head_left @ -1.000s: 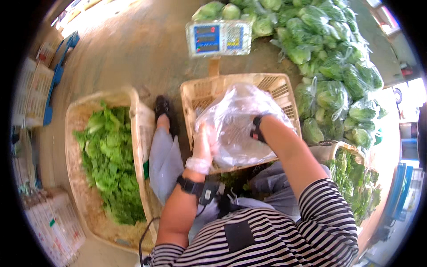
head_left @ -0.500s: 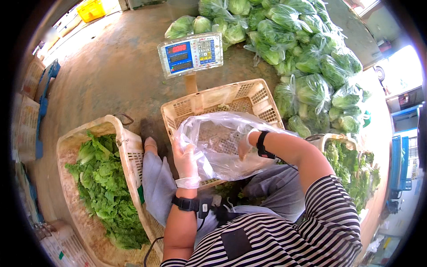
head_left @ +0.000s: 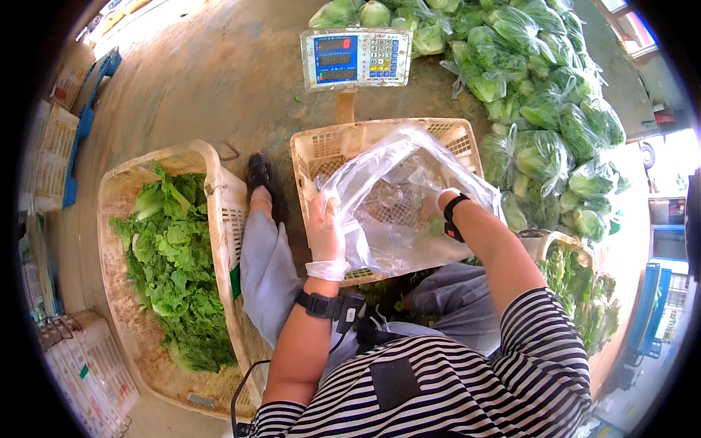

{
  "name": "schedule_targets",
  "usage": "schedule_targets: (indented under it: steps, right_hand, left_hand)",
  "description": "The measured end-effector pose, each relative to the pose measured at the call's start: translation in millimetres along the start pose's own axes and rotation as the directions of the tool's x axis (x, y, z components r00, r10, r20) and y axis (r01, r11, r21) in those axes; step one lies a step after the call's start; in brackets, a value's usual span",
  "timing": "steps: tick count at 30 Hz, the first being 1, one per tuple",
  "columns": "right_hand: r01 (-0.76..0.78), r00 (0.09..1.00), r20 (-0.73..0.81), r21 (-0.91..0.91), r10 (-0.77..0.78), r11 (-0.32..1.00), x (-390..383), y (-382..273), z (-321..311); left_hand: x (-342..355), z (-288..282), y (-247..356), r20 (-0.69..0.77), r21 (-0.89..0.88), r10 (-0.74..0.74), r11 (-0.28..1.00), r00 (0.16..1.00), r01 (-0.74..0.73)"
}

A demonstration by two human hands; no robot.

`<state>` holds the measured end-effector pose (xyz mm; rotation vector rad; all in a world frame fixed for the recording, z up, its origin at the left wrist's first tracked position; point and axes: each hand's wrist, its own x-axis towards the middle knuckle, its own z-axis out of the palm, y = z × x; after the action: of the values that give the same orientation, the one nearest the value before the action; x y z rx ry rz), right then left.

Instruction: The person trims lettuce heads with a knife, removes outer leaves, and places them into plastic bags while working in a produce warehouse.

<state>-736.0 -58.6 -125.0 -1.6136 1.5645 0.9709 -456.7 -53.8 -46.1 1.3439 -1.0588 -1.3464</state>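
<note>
Black-and-white striped cloth on your sleeves [head_left: 544, 332] lies nearest, your bare forearms reaching forward from it. Your left hand [head_left: 323, 232], in a thin translucent glove, grasps the left edge of a clear, crumpled plastic bag [head_left: 409, 250]. Your right hand [head_left: 431, 206] is inside the bag; its fingers blur behind the film, so whether they pinch anything cannot be told.

Half a second ago the bag's far rim lay lower; now you have it raised into a peak, so the mouth stands taller and more of the inside shows. That mouth seems to point up and toward you, while the bag's long axis runs left to right, roughly along the cream slatted plastic crate [head_left: 310, 152] it sits in.

Left of your leg stands a stained cream tub [head_left: 216, 241] of loose green leaves [head_left: 179, 274]. Beyond the crate is a white-and-blue scale display [head_left: 356, 58], its reading changed too; farther right, bagged pale-green heads [head_left: 540, 157] are heaped.
</note>
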Motion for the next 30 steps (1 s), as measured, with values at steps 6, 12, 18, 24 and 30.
schedule_targets:
  steps: [6,12,18,24,30]
  right_hand:
    - [0.317,0.943,-0.127,0.053,-0.308,0.947,-19.1,-27.7,23.9]
    - [0.562,0.794,-0.578,0.579,-0.189,0.591,-114.2,-84.7,13.2]
    - [0.594,0.773,-0.607,0.590,-0.185,0.547,-208.9,-101.3,34.5]
    - [0.536,0.789,-0.614,0.662,-0.031,0.524,-248.4,-118.5,55.6]
    - [0.578,0.753,-0.650,0.584,-0.097,0.570,-253.8,-136.1,59.4]
  left_hand:
    - [1.9,7.0,12.1,0.125,-0.137,-0.058,0.988,0.991,0.075]
    - [-1.9,-3.6,5.6,-0.051,0.293,0.102,0.953,0.994,-0.082]
    - [-74.7,-99.3,88.4,-0.079,0.127,0.273,0.957,0.959,-0.262]
    - [-59.5,-296.0,81.5,-0.797,0.217,0.283,0.959,0.534,-0.184]
    - [16.5,-479.2,-13.4,-0.542,-0.749,-0.729,0.645,0.418,0.154]
